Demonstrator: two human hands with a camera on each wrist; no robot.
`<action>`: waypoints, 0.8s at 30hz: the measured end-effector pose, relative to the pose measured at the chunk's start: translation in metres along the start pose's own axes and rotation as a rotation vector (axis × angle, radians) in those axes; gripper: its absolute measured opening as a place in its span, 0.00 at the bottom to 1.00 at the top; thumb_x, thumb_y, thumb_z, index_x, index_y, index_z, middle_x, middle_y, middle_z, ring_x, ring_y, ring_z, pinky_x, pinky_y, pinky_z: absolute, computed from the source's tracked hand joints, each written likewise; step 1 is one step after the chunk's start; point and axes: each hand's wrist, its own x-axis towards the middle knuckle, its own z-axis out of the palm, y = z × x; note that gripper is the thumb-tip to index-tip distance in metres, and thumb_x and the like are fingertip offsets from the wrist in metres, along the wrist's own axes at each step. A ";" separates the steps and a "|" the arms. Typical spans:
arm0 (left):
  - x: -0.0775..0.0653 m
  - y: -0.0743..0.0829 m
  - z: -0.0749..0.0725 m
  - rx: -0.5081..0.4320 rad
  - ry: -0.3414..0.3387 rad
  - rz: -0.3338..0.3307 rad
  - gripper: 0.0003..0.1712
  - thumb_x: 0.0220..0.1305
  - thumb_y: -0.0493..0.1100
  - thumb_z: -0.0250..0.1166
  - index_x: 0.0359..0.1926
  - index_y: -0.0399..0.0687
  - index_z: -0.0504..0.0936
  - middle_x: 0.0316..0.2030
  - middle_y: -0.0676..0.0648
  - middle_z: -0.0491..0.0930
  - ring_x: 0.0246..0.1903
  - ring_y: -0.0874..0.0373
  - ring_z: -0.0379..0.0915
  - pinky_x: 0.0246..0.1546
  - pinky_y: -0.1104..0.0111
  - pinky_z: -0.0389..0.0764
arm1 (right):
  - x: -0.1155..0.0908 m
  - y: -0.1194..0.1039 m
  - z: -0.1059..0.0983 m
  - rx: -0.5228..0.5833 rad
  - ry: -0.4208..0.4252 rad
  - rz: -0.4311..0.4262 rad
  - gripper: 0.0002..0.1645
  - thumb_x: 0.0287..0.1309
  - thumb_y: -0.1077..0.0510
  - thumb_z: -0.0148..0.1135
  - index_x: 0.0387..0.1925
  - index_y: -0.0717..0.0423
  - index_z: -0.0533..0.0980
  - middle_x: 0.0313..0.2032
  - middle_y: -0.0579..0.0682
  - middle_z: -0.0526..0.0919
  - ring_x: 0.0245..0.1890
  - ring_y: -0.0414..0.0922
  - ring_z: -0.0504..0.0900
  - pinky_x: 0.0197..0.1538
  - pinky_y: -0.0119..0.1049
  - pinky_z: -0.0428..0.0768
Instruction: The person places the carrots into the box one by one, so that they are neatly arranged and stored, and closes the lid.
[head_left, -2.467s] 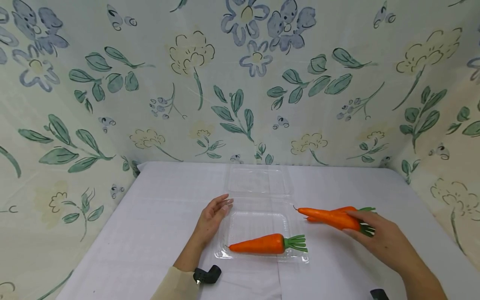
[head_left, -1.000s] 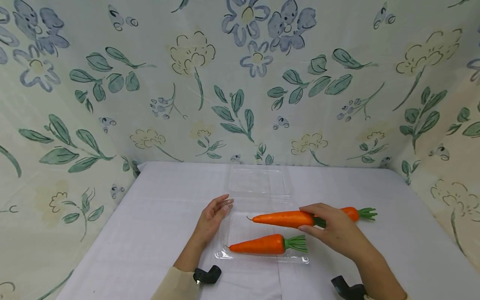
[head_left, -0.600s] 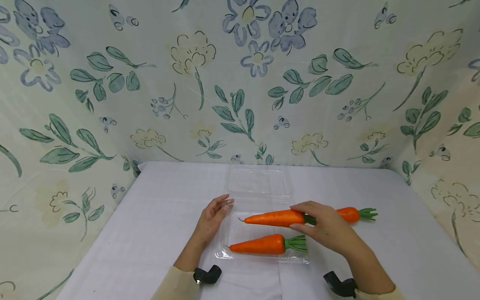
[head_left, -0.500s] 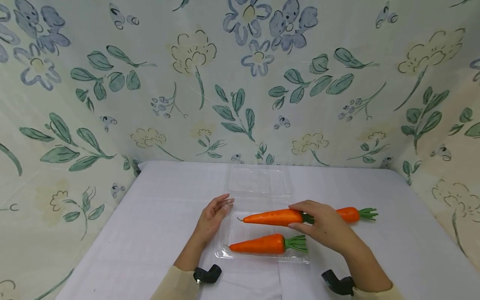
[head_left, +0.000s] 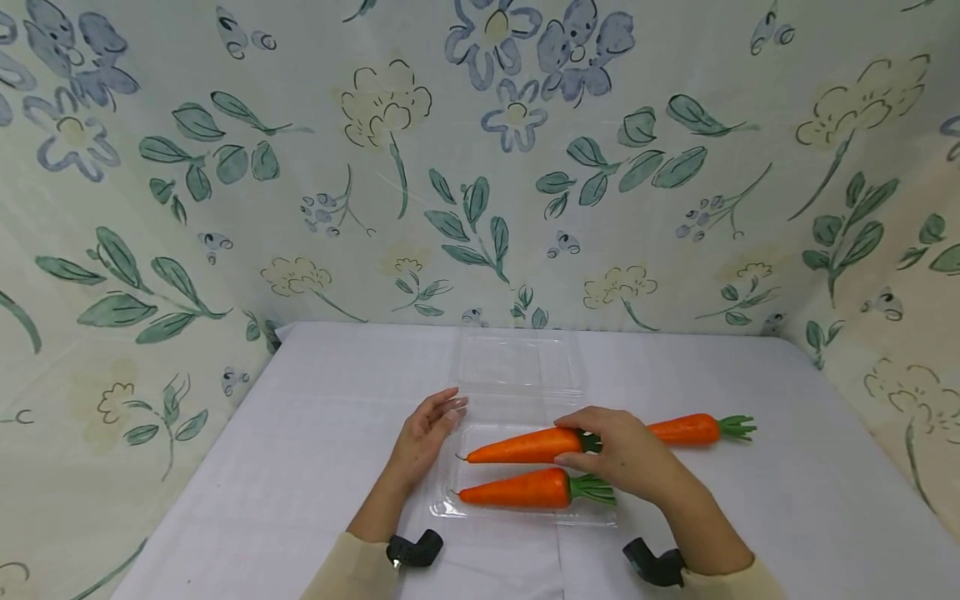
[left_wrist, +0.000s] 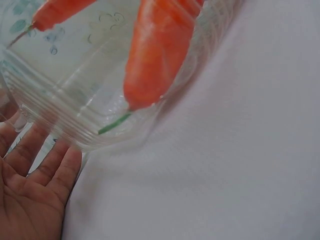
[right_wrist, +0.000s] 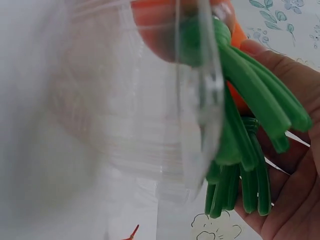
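Observation:
A clear plastic clamshell box [head_left: 525, 518] lies with its lid folded back. One orange carrot [head_left: 517, 489] with green stems rests along its near side. My right hand [head_left: 618, 457] pinches a second carrot [head_left: 510, 447] near its leafy top, with its body over the box's tray, tip to the left. Whether it touches the bottom cannot be told. Both sets of green stems [right_wrist: 260, 90] show beside the box wall in the right wrist view. My left hand [head_left: 422, 440] rests its extended fingers against the box's left side; the left wrist view shows them along the clear wall [left_wrist: 65, 135].
A third carrot [head_left: 686, 430] lies on the white cloth to the right, partly behind my right hand. The open lid [head_left: 517, 362] lies flat toward the back of the table [head_left: 345, 375]. Floral curtains [head_left: 480, 167] surround the table's back and sides.
My right hand has picked up a carrot from the two on the right and carried it left over the box, then slightly lower and nearer. The left hand stays put.

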 end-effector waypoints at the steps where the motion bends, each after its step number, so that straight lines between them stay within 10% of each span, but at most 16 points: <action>1: 0.000 0.000 0.000 -0.004 0.001 -0.001 0.27 0.77 0.48 0.58 0.72 0.50 0.70 0.65 0.47 0.80 0.66 0.49 0.77 0.71 0.50 0.71 | 0.001 0.000 0.001 0.002 -0.005 0.001 0.31 0.51 0.41 0.77 0.57 0.44 0.83 0.52 0.40 0.87 0.52 0.43 0.84 0.60 0.53 0.83; 24: 0.002 -0.001 0.000 0.003 -0.007 0.006 0.26 0.77 0.48 0.57 0.72 0.51 0.70 0.65 0.47 0.79 0.66 0.48 0.76 0.71 0.50 0.72 | 0.012 -0.010 0.009 -0.074 -0.038 0.010 0.29 0.51 0.42 0.78 0.54 0.44 0.84 0.50 0.40 0.88 0.50 0.43 0.83 0.61 0.53 0.83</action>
